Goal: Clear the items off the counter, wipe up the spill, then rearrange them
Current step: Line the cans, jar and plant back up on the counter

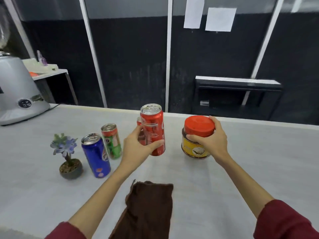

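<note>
Red aluminium is filling the left hand (136,145): it is wrapping a red can (152,130), thumb across the front, fingers behind, the can upright and seemingly lifted just off the counter (259,161). Behind that can a second red object (139,121) is peeking out, mostly hidden, so what it is cannot be told. The right hand (211,141) is closing round a jar (196,138) with a red lid and yellow label; the fingers are covering part of the label, and the dark contents are showing only at the shoulder and base. Whether the jar is resting on the counter is hard to say.

Left of the red can, a green can (112,141) and a blue can (95,155) are standing close together, both sealed. Further left a small pot (70,169) is holding a blue-flowered plant on pebbles. Near the front edge a brown cloth (148,209) is lying crumpled between the forearms, its lower end cut off. A grey machine (19,94) at the far left is also cropped.
</note>
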A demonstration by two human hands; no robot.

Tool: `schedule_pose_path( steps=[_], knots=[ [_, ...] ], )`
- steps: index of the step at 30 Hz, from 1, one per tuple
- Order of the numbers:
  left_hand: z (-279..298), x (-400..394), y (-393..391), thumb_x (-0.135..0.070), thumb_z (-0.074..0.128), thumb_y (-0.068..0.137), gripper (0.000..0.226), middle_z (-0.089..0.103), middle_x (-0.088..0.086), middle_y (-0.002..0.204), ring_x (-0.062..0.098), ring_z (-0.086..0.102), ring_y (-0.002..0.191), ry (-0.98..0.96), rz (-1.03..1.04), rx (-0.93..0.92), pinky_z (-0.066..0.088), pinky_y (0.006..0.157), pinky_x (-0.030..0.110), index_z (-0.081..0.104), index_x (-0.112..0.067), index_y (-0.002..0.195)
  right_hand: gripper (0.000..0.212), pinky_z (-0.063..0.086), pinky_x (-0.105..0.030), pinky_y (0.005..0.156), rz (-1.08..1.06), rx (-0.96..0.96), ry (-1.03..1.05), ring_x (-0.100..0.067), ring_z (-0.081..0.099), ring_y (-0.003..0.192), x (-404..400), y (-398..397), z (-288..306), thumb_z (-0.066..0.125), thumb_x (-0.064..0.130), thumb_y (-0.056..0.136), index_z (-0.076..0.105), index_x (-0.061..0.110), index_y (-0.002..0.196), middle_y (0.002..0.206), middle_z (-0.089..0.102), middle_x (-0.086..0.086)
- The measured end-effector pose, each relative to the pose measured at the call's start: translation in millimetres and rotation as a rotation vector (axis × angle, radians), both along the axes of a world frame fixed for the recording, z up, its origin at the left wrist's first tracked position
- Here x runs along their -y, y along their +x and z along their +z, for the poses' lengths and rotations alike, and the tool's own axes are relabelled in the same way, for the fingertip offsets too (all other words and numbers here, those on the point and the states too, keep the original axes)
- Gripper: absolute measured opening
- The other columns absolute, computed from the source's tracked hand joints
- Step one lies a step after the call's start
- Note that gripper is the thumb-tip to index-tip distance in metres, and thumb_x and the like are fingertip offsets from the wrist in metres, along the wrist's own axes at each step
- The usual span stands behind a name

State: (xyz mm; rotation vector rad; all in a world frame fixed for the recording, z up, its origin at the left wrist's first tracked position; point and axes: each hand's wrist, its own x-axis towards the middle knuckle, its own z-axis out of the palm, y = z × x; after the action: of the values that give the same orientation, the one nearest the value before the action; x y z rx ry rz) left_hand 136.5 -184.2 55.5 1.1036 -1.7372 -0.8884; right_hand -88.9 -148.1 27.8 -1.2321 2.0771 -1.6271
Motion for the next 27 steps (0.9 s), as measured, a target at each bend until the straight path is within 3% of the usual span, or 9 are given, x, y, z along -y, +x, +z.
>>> schedule_pose_path(
  steps=[4, 11, 16, 21, 27],
  knots=[
    [-5, 31, -102, -0.031, 0.078, 0.069, 0.068, 0.059, 0.002, 0.126, 0.015, 0.057, 0.106, 0.076, -0.026, -0.044, 0.044, 0.087, 0.029, 0.047, -0.018, 0.129, 0.098, 0.047, -0.037, 0.089, -0.061, -0.007, 0.02, -0.021, 0.047, 0.116, 12, -85, 3, 0.086, 0.034, 0.058, 0.03, 0.028, 0.138, 0.134, 0.046, 0.0],
    [-31, 101, -220, -0.022, 0.078, 0.07, 0.065, 0.059, 0.008, 0.124, 0.018, 0.057, 0.099, 0.175, 0.028, -0.079, 0.047, 0.089, 0.035, 0.048, -0.013, 0.127, 0.101, 0.049, -0.04, 0.091, -0.073, 0.012, 0.008, -0.019, 0.047, 0.114, 58, -192, 1, 0.088, 0.033, 0.055, 0.03, 0.027, 0.137, 0.127, 0.047, 0.003],
    [-56, 145, -264, -0.024, 0.078, 0.069, 0.068, 0.057, 0.008, 0.128, 0.024, 0.057, 0.111, 0.217, 0.08, -0.02, 0.046, 0.094, 0.039, 0.046, -0.014, 0.128, 0.101, 0.048, -0.033, 0.088, -0.007, 0.038, 0.001, -0.012, 0.044, 0.105, 101, -220, -14, 0.089, 0.031, 0.054, 0.031, 0.026, 0.136, 0.118, 0.043, 0.01],
    [-65, 176, -293, -0.024, 0.079, 0.069, 0.068, 0.057, 0.007, 0.127, 0.014, 0.053, 0.099, 0.189, 0.07, 0.01, 0.044, 0.087, 0.032, 0.046, -0.013, 0.128, 0.101, 0.048, -0.033, 0.089, 0.035, 0.052, -0.003, -0.012, 0.044, 0.109, 141, -232, -29, 0.088, 0.03, 0.056, 0.03, 0.024, 0.138, 0.131, 0.046, 0.002],
    [-78, 191, -304, -0.024, 0.079, 0.069, 0.07, 0.056, 0.008, 0.129, 0.023, 0.055, 0.114, 0.186, 0.053, 0.063, 0.046, 0.093, 0.036, 0.045, -0.012, 0.129, 0.102, 0.047, -0.032, 0.089, 0.05, 0.032, 0.021, -0.01, 0.043, 0.108, 159, -243, -40, 0.088, 0.032, 0.054, 0.029, 0.025, 0.138, 0.133, 0.046, 0.001]
  ],
)
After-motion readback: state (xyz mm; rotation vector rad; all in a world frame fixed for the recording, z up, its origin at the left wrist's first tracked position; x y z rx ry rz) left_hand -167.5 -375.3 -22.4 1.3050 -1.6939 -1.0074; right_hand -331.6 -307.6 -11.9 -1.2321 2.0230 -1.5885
